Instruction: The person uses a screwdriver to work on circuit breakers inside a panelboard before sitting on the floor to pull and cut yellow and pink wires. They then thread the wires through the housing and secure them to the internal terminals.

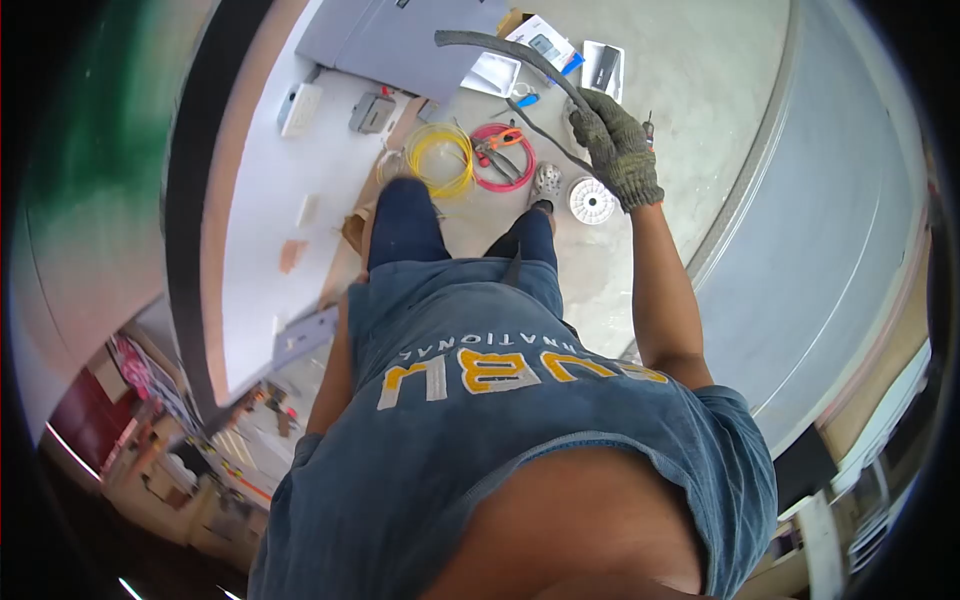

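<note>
My right hand (617,150), in a grey-green knit glove, is closed around a long, bent, dark grey length of cable or hose (510,48). One stretch of it curves up and left from the fist, and a thinner dark strand (548,133) hangs to the left below. A small, thin tool tip (649,130) shows at the outer side of the glove. My left arm (335,365) runs down beside my left thigh, and its hand is hidden behind the leg.
On the floor ahead lie a yellow wire coil (440,160), a red wire coil (527,170) with orange-handled pliers (500,138) on it, and a white spool (591,201). Opened boxes (492,74) sit farther off. Left is a white wall (255,220) with a grey socket box (372,113).
</note>
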{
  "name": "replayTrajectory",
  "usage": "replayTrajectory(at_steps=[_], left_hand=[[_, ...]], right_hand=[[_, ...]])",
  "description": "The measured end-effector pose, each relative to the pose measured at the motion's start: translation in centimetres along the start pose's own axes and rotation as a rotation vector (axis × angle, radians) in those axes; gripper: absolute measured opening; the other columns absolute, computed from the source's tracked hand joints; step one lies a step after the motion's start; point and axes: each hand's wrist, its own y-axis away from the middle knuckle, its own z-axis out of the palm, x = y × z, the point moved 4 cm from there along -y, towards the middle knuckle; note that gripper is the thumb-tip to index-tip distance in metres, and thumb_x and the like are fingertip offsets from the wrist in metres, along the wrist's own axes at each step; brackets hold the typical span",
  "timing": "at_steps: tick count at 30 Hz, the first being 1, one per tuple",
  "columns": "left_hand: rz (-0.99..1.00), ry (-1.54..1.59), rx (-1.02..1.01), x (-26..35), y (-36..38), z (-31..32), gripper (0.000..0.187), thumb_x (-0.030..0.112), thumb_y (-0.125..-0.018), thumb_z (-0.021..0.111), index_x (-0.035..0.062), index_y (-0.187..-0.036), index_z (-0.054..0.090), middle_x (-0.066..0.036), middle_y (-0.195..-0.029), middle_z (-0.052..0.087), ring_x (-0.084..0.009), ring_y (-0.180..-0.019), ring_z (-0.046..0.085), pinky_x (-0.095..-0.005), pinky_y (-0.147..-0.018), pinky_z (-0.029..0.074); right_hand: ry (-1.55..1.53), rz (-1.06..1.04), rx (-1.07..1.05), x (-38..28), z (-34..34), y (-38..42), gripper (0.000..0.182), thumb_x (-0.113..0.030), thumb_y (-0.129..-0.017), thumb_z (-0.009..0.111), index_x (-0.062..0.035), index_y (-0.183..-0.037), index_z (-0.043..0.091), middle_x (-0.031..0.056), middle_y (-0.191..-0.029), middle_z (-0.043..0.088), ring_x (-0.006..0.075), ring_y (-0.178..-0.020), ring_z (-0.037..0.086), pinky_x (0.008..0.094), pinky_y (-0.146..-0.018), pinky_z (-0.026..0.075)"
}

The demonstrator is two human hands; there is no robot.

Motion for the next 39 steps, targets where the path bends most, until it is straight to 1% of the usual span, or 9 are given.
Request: replayTrajectory(at_steps=[5, 8, 13, 14, 17, 20, 23, 30, 39], left_hand=[[0.176, 0.258, 0.143, 3.4, 2.0, 1.4, 0.041, 0.02, -0.085, 0.068, -0.0049, -0.117, 0.061, -0.017, -0.108, 0.067, -0.0232, -0.101, 0.063, -0.0339, -0.085, 0.049], [0.229, 0.576, 0.381, 17.2, 10.4, 0.3, 0.033, 0.02, -0.093, 0.059, -0.0019, -0.118, 0.062, -0.011, -0.109, 0.066, -0.016, -0.103, 0.059, -0.0299, -0.089, 0.045], [0.446, 1.022, 0.222, 25.8, 11.8, 0.4, 0.035, 0.022, -0.094, 0.063, -0.0032, -0.117, 0.061, -0.01, -0.11, 0.066, -0.0141, -0.103, 0.06, -0.0274, -0.09, 0.047], [0.537, 1.075, 0.301, 26.6, 12.0, 0.3, 0.035, 0.023, -0.095, 0.062, -0.0034, -0.118, 0.06, -0.01, -0.111, 0.065, -0.0145, -0.103, 0.06, -0.0277, -0.089, 0.047], [0.597, 1.132, 0.522, 24.3, 10.7, 0.6, 0.035, 0.023, -0.096, 0.06, -0.003, -0.119, 0.059, -0.01, -0.109, 0.065, -0.0153, -0.1, 0.06, -0.0281, -0.087, 0.047], [0.43, 1.037, 0.672, 19.1, 8.3, 1.8, 0.028, 0.019, -0.097, 0.057, -0.0011, -0.117, 0.059, -0.007, -0.103, 0.065, -0.0131, -0.097, 0.059, -0.0273, -0.086, 0.046], [0.228, 0.94, 0.722, 14.8, 8.0, 3.6, 0.021, 0.013, -0.095, 0.059, 0.0001, -0.111, 0.06, -0.002, -0.093, 0.063, -0.0074, -0.086, 0.058, -0.0235, -0.079, 0.047], [0.022, 0.638, 0.636, 6.1, -4.3, 17.4, 0.033, 0.019, -0.08, 0.072, 0.0025, -0.108, 0.066, -0.019, -0.097, 0.068, -0.0328, -0.092, 0.067, -0.0382, -0.082, 0.051], [-0.122, 0.23, 0.219, -5.3, -33.1, 35.5, 0.03, 0.03, -0.081, 0.067, 0.0121, -0.106, 0.064, -0.016, -0.094, 0.068, -0.0372, -0.091, 0.064, -0.0461, -0.079, 0.051]], right_hand=[[-0.025, -0.078, -0.134, -0.6, 0.6, -4.2, 0.035, -0.026, -0.096, 0.057, -0.0027, -0.122, 0.06, 0.0053, -0.089, 0.066, 0.0116, -0.076, 0.061, 0.0273, -0.071, 0.05], [-0.16, -0.061, -0.276, -1.8, 3.3, -5.7, 0.033, -0.023, -0.097, 0.056, -0.0037, -0.124, 0.059, 0.0002, -0.088, 0.064, 0.0066, -0.076, 0.056, 0.0241, -0.071, 0.049], [0.072, 0.075, -0.68, -8.1, 11.0, -2.9, 0.035, -0.023, -0.094, 0.061, -0.0046, -0.124, 0.059, 0.0131, -0.116, 0.064, 0.0189, -0.103, 0.062, 0.0331, -0.084, 0.05], [-0.002, -0.041, -0.721, -7.3, 13.7, -1.8, 0.038, -0.023, -0.092, 0.061, -0.005, -0.125, 0.057, 0.0142, -0.108, 0.065, 0.0239, -0.103, 0.062, 0.0355, -0.083, 0.05], [-0.004, -0.486, -0.866, -9.2, 19.3, 2.6, 0.044, -0.024, -0.087, 0.062, -0.0071, -0.127, 0.052, 0.0174, -0.102, 0.065, 0.0344, -0.099, 0.061, 0.0443, -0.079, 0.05], [0.115, -0.138, -1.12, -6.5, 25.2, 6.7, 0.045, -0.026, -0.085, 0.064, -0.008, -0.124, 0.051, 0.0178, -0.103, 0.064, 0.0359, -0.097, 0.061, 0.049, -0.076, 0.05], [0.278, -0.265, -1.339, -5.9, 27.3, 8.1, 0.042, -0.028, -0.084, 0.062, -0.0079, -0.119, 0.052, 0.0176, -0.106, 0.064, 0.0366, -0.099, 0.061, 0.0493, -0.08, 0.049], [0.547, -0.231, -1.498, 14.0, 26.5, -2.1, 0.043, -0.028, -0.085, 0.061, -0.0091, -0.123, 0.057, 0.017, -0.118, 0.062, 0.0347, -0.109, 0.06, 0.0424, -0.095, 0.046], [0.93, -0.396, -1.338, 43.2, 29.3, -21.9, 0.039, -0.03, -0.087, 0.064, -0.0112, -0.12, 0.057, 0.0171, -0.102, 0.068, 0.0351, -0.094, 0.065, 0.0435, -0.084, 0.051]])
